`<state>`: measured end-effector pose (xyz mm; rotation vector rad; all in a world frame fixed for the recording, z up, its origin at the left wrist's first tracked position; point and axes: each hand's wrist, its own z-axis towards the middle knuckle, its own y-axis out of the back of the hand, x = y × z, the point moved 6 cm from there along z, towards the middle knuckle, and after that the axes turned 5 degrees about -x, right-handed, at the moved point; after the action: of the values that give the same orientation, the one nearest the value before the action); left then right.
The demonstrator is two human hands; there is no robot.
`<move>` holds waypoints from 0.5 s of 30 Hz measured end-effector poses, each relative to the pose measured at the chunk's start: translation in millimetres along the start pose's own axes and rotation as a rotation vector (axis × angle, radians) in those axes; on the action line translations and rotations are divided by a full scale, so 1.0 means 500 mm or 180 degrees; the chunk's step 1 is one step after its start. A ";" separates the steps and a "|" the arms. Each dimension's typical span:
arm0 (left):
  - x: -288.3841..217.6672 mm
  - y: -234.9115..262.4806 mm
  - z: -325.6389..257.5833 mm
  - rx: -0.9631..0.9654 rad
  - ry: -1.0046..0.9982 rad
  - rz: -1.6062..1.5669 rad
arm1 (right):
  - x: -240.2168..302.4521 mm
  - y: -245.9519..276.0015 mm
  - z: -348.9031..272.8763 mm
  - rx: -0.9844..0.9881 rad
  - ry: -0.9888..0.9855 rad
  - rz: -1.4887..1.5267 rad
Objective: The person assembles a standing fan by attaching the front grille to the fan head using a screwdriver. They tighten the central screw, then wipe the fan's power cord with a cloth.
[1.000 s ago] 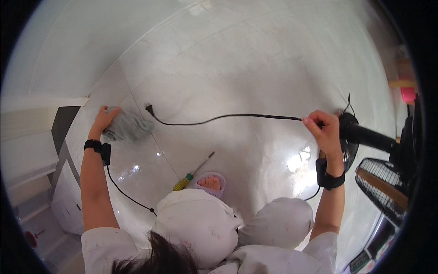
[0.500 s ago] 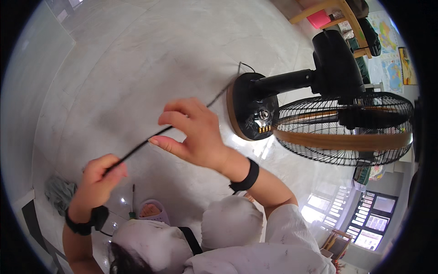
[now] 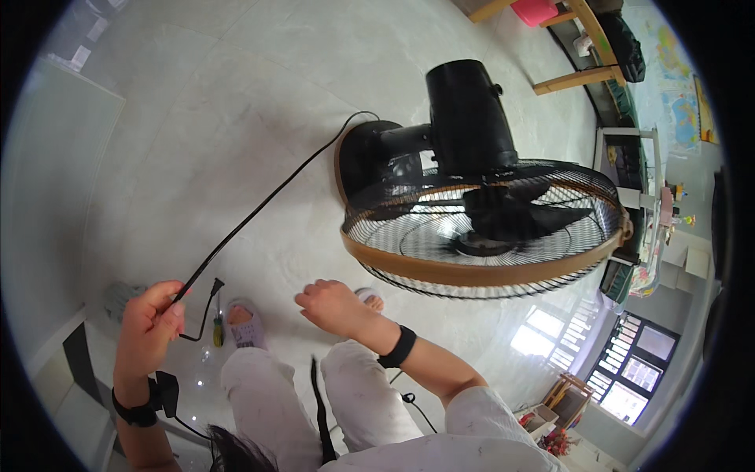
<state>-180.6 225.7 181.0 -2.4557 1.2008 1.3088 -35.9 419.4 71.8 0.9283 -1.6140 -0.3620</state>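
Note:
My left hand (image 3: 149, 324) is closed around a black power cord (image 3: 263, 202). That cord runs taut to the base of a black standing fan (image 3: 472, 118) with a brown-rimmed wire cage. Below my left fingers the cord's short end bends up to a plug (image 3: 218, 286), which hangs free. My right hand (image 3: 334, 307) is off the cord, its fingers curled in, between the fan cage and my knees; nothing shows in it. The fan stands on the floor, its cage toward me.
A screwdriver (image 3: 218, 332) with a green-yellow handle lies beside my slippered foot (image 3: 244, 322). Near the left wall is a grey-green cloth (image 3: 123, 302). Wooden furniture legs (image 3: 578, 80) and a pink container (image 3: 534, 11) are at the far right; a barred window (image 3: 635, 368) is at right.
My right hand has let go of the cord and moved down toward my knees. My left hand still grips it, lower down. The fan appears further left in view, and the plug has come into sight.

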 end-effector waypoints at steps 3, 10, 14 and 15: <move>-0.077 -0.033 -0.087 0.0068 0.0307 -0.0354 | 0.047 0.042 -0.094 0.0389 -0.0286 0.1241; -0.329 -0.257 -0.203 0.0811 0.0725 -0.3734 | 0.332 0.240 -0.249 -0.0592 -0.0397 0.4441; -0.442 -0.320 -0.190 0.0656 0.0466 -0.3645 | 0.295 0.404 -0.414 -0.0842 -0.1580 0.3966; -0.468 -0.331 -0.188 0.0694 0.0446 -0.3513 | 0.266 0.467 -0.450 -0.1038 -0.1779 0.3179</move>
<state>-79.0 436.5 371.5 -2.3863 -0.1072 0.6284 86.4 526.8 382.2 -0.3143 -2.2138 -0.1618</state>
